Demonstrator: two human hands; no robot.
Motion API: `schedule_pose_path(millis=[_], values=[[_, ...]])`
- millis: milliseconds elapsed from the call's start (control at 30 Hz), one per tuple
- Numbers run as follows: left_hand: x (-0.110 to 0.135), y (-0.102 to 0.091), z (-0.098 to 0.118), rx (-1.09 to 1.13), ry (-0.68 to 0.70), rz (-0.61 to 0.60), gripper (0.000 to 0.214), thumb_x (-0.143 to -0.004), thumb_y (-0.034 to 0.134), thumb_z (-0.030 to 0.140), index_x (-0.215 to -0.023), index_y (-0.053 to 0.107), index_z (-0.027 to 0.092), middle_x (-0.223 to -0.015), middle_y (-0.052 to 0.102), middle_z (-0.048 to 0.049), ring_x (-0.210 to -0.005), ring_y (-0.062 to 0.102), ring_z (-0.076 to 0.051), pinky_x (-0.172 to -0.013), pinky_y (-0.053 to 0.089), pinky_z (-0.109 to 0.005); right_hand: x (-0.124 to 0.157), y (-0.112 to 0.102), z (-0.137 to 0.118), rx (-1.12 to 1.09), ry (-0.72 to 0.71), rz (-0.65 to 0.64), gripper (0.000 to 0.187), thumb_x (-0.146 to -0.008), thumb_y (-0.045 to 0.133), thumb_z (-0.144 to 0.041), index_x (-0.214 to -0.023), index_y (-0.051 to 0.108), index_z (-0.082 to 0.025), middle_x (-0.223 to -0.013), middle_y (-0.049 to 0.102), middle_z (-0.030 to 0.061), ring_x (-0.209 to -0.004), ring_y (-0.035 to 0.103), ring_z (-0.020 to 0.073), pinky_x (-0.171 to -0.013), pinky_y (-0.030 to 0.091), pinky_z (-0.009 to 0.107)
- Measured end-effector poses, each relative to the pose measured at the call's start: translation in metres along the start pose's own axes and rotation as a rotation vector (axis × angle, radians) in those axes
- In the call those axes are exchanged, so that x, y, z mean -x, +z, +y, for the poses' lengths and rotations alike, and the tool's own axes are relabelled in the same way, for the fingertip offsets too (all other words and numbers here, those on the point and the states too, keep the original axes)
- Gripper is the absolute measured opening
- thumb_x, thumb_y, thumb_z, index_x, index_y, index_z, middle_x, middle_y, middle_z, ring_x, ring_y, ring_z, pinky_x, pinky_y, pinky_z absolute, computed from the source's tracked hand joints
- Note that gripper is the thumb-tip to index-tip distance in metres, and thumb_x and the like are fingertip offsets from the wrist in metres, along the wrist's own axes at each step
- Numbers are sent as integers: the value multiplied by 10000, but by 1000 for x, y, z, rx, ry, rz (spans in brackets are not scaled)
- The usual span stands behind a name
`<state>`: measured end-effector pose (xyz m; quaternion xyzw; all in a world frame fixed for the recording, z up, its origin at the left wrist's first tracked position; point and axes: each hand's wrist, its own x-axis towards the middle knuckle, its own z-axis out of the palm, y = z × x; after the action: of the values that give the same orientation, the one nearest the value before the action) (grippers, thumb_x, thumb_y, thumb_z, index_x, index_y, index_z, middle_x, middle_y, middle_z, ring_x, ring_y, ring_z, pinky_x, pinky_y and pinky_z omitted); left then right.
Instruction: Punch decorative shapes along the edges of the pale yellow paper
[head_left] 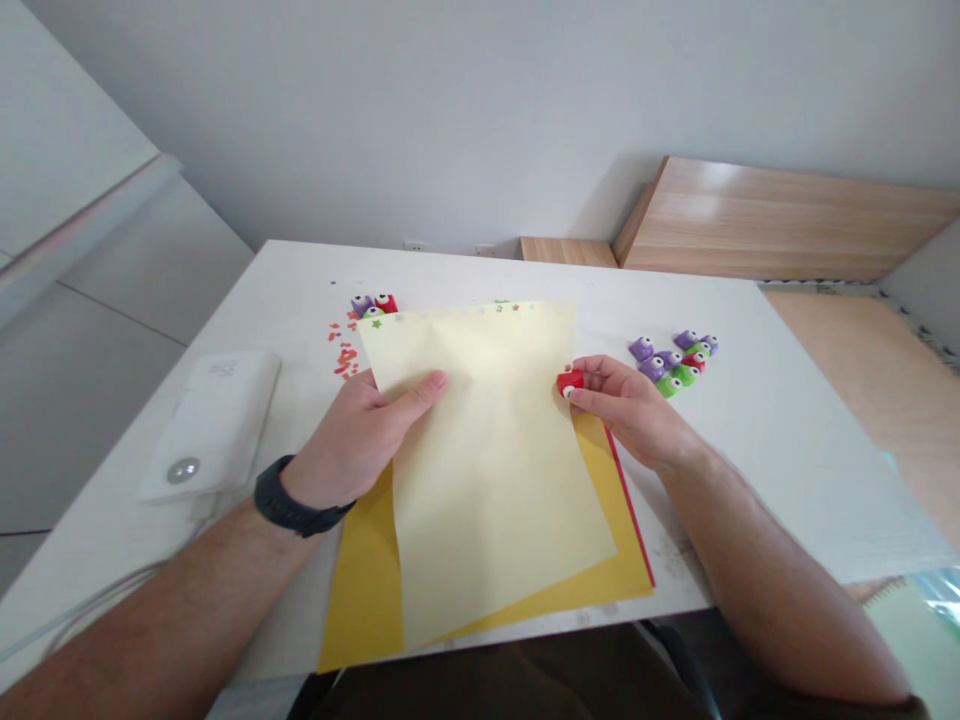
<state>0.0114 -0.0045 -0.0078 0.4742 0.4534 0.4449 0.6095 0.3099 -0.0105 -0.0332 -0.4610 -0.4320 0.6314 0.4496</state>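
Observation:
My left hand (360, 435) grips the left edge of a pale yellow paper sheet (487, 470), thumb on top. A row of small punched shapes runs along the sheet's far edge. My right hand (626, 410) pinches a red craft paper punch (570, 382) at the sheet's right edge. Under the pale sheet lie a darker yellow paper sheet (364, 580) and a red paper sheet (630, 495), the red showing only as a thin strip. A black wristband (292, 497) circles my left wrist.
Several craft punches (671, 362) stand grouped on the white table (787, 470) right of the paper. Two more (373, 305) sit behind it, beside red paper scraps (343, 358). A white corded device (210, 425) lies at the table's left. Wooden boards (780, 220) stand beyond the far edge.

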Motion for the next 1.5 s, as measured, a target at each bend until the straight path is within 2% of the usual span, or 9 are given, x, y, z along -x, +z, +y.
schedule_pose_path(millis=[167, 333, 567, 800, 1067, 1333, 1500], values=[[1, 0, 6, 4, -45, -29, 470, -873, 827, 401, -1309, 725, 258, -1455, 676, -58, -1253, 690, -351, -1055, 594, -486, 0, 0, 1, 12, 19, 4, 354, -815, 880, -301, -1115, 708, -224, -1025, 761, 35, -868, 679, 151, -838, 523, 322], [0, -3, 1, 1, -5, -25, 476, -903, 798, 397, -1349, 703, 265, -1466, 667, -54, -1273, 678, -343, -1076, 581, -485, -1, 2, 0, 27, 48, 17, 411, -755, 925, -293, -1104, 722, -217, -1035, 780, 38, -927, 706, 165, -921, 534, 349], [0, -3, -2, -3, 11, -31, 477, -901, 798, 423, -1351, 704, 295, -1475, 661, -38, -1287, 672, -326, -1080, 578, -453, 1, 3, -3, 31, 54, 30, 365, -767, 916, -330, -1074, 753, -218, -1032, 776, 39, -889, 701, 167, -866, 549, 340], [1, -3, 2, -44, -14, -39, 490, -906, 791, 432, -1358, 699, 266, -1485, 653, -51, -1314, 655, -337, -1071, 587, -461, 1, 1, -2, 16, 56, 12, 346, -790, 904, -320, -1091, 757, -232, -1028, 775, 30, -880, 699, 157, -844, 548, 318], [1, -2, 2, -24, -7, -41, 470, -906, 794, 416, -1350, 705, 288, -1487, 652, -32, -1320, 652, -330, -1086, 581, -455, 0, 1, -1, 22, 53, 22, 419, -759, 921, -324, -1133, 757, -229, -1084, 791, 55, -937, 720, 186, -933, 559, 378], [2, 2, 12, -32, -48, -35, 486, -877, 817, 419, -1321, 713, 248, -1450, 678, -62, -1313, 653, -359, -1096, 570, -504, 0, 1, 0, 33, 58, 9, 358, -781, 909, -311, -1092, 758, -217, -1036, 789, 41, -898, 718, 168, -884, 554, 343], [3, 4, 15, -68, -54, -23, 516, -847, 825, 496, -1291, 732, 249, -1435, 687, -78, -1302, 657, -379, -1052, 595, -516, 1, 2, -3, 17, 68, 5, 347, -794, 901, -328, -1093, 757, -226, -1045, 785, 40, -894, 713, 174, -869, 546, 343]])
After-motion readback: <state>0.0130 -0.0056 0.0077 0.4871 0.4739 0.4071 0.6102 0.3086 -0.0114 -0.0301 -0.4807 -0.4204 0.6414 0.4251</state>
